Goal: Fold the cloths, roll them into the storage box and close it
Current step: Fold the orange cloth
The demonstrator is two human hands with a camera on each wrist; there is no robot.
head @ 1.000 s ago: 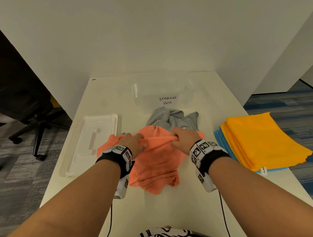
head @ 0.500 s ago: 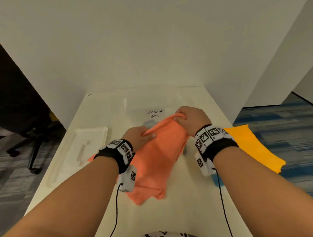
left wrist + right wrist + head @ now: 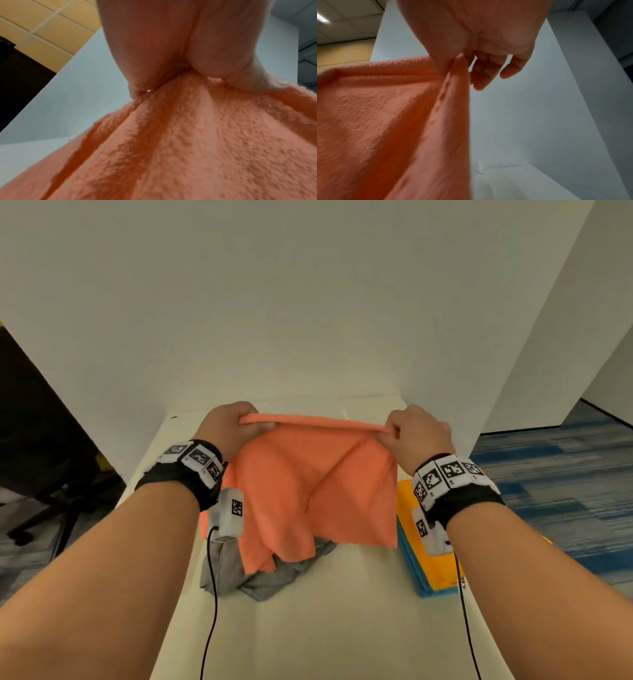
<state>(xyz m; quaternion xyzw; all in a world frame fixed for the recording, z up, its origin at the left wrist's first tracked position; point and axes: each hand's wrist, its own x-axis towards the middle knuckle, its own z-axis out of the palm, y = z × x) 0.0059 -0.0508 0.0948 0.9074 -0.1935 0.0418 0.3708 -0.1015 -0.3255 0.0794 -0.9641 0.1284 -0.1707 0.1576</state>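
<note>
An orange cloth (image 3: 318, 491) hangs in the air above the white table (image 3: 325, 621), stretched by its top edge between both hands. My left hand (image 3: 236, 424) pinches the left corner, and the left wrist view shows the cloth (image 3: 188, 135) squeezed between thumb and fingers. My right hand (image 3: 416, 429) pinches the right corner; in the right wrist view the cloth (image 3: 385, 115) is pinched by thumb and forefinger while the other fingers (image 3: 489, 73) hang loosely curled. A crumpled grey cloth (image 3: 260, 573) lies on the table under the orange one. The storage box is hidden behind the cloth.
A folded stack with a yellow cloth (image 3: 428, 563) on a blue cloth (image 3: 416, 573) lies at the table's right edge under my right wrist. White partition walls (image 3: 308, 302) close the back and right. A dark chair (image 3: 51, 491) stands on the floor at left.
Both hands lifted the orange cloth off the table and drew apart, stretching its top edge flat. The view tilted up, so the storage box and lid went out of sight.
</note>
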